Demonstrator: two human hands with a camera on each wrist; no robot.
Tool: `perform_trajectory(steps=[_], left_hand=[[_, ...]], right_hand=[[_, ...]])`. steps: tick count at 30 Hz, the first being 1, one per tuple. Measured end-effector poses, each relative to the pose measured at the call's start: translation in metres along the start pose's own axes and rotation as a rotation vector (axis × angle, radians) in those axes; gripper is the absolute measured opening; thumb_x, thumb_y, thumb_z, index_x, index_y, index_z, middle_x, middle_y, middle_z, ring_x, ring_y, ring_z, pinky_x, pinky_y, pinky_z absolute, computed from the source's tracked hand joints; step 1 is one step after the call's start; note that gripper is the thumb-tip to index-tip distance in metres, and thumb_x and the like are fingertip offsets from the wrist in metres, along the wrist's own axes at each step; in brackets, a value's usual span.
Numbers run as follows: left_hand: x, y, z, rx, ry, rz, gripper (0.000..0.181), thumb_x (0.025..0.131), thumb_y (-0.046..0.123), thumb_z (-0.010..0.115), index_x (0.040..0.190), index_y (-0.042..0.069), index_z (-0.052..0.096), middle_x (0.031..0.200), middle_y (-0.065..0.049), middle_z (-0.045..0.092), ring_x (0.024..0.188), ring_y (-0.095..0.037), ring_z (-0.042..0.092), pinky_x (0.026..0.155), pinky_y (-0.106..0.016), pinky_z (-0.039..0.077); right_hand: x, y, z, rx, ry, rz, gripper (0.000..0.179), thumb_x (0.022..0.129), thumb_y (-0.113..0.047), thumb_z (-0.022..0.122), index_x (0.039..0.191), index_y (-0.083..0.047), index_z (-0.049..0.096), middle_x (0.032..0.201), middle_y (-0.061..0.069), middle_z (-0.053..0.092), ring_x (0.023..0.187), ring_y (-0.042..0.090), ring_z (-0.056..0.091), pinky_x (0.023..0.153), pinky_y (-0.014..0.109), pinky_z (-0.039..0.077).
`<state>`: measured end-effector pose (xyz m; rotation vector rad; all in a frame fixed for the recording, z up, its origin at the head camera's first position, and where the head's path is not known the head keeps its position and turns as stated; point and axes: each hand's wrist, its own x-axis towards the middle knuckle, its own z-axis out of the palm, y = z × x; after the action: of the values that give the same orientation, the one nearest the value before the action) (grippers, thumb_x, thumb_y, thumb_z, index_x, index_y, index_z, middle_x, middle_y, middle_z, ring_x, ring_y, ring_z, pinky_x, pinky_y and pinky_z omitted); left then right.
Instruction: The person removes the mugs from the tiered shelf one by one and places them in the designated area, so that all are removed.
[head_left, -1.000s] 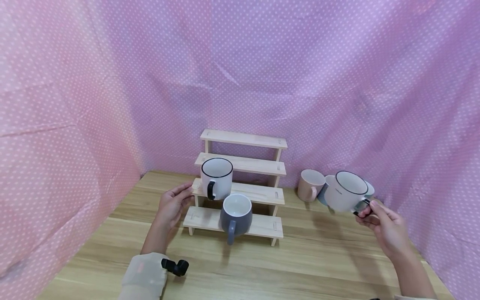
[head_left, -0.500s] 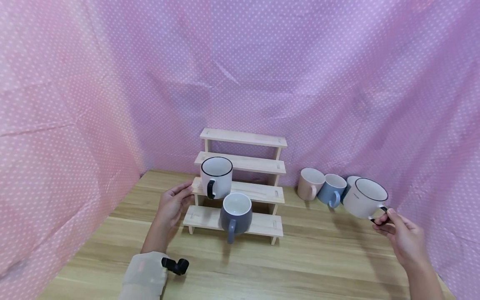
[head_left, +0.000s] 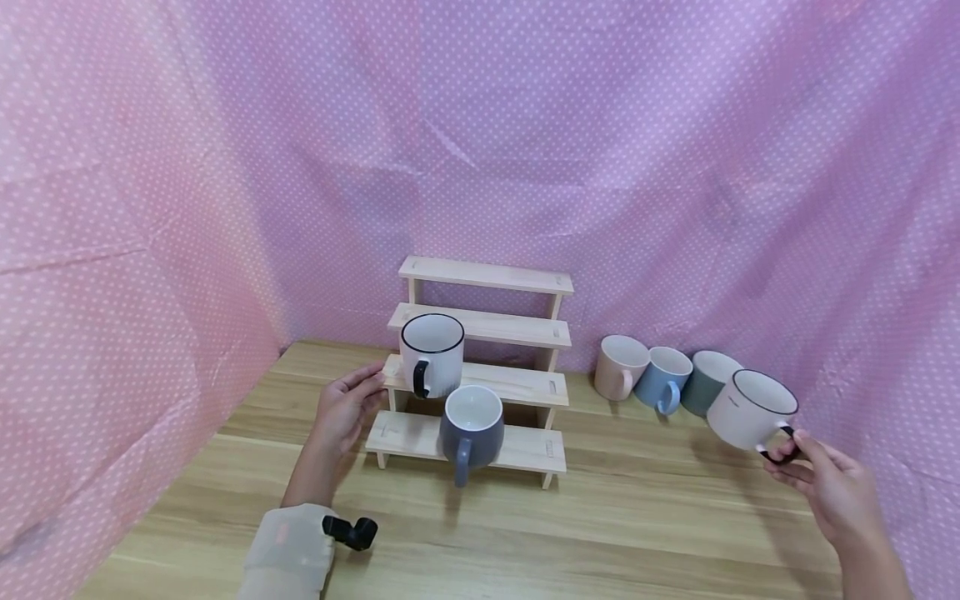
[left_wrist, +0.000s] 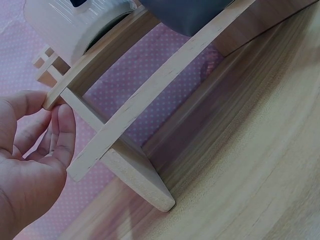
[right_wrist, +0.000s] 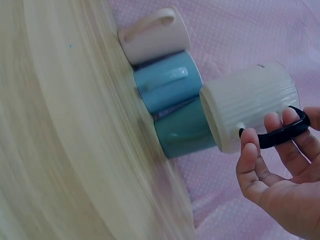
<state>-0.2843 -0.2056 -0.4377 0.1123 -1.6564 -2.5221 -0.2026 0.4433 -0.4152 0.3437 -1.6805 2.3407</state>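
Note:
In the head view my right hand grips the black handle of a white mug with a dark rim. That mug hangs in the air at the right, in front of a green mug. My left hand pinches the left end of a step on the wooden tiered stand; the left wrist view shows thumb and fingers on the board's end. Another white mug with a black handle stands on the second step from the bottom. A grey-blue mug sits on the lowest step.
A pink mug and a light blue mug stand in a row with the green one at the table's back right. Dotted pink cloth hangs behind and at both sides. The wooden table spreads in front of the stand.
My right hand has carried the white mug to the right and slightly down, uncovering the light blue mug and then the green one. The left hand stays on the stand.

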Motion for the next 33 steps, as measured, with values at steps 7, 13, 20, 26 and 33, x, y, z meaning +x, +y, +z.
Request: perform_trajectory(steps=[7,13,20,26,33], left_hand=[[-0.001,0.001,-0.001,0.011,-0.007,0.012,0.040,0.098,0.001,0.068,0.135,-0.010,0.058,0.100,0.005,0.074,0.080,-0.006,0.069,0.084,-0.021,0.062],[-0.001,0.001,-0.001,-0.006,-0.001,0.019,0.040,0.098,-0.001,0.066,0.136,-0.011,0.057,0.100,0.005,0.075,0.078,-0.006,0.070,0.083,-0.020,0.062],[-0.002,0.001,-0.002,-0.012,0.000,0.008,0.040,0.099,-0.001,0.066,0.137,-0.009,0.058,0.102,0.006,0.075,0.080,-0.006,0.070,0.084,-0.020,0.062],[-0.002,0.002,-0.002,-0.015,-0.006,0.012,0.042,0.099,-0.001,0.066,0.138,-0.010,0.056,0.101,0.006,0.075,0.080,-0.006,0.070,0.083,-0.020,0.062],[-0.002,0.001,-0.003,-0.011,-0.010,0.012,0.037,0.098,0.000,0.067,0.134,-0.007,0.061,0.101,0.005,0.075,0.079,-0.006,0.070,0.083,-0.020,0.062]], right_hand=[[-0.007,-0.001,-0.023,0.037,-0.073,0.023,0.040,0.109,0.006,0.034,0.096,0.011,0.071,0.087,0.015,0.073,0.081,0.026,0.076,0.073,0.039,0.067],[-0.011,0.003,-0.039,0.050,-0.119,0.063,0.044,0.110,0.005,0.031,0.100,0.011,0.073,0.091,0.018,0.075,0.086,0.028,0.077,0.074,0.041,0.066],[-0.013,0.011,-0.048,0.042,-0.096,0.154,0.043,0.110,0.002,0.034,0.101,0.008,0.076,0.092,0.016,0.076,0.085,0.032,0.077,0.074,0.042,0.066],[-0.014,0.013,-0.051,0.001,-0.092,0.218,0.040,0.111,-0.001,0.037,0.102,0.007,0.076,0.094,0.014,0.076,0.088,0.030,0.076,0.077,0.044,0.066],[-0.016,0.019,-0.055,-0.018,-0.139,0.217,0.042,0.111,0.000,0.035,0.105,0.006,0.076,0.096,0.013,0.076,0.092,0.030,0.076,0.080,0.042,0.065]])
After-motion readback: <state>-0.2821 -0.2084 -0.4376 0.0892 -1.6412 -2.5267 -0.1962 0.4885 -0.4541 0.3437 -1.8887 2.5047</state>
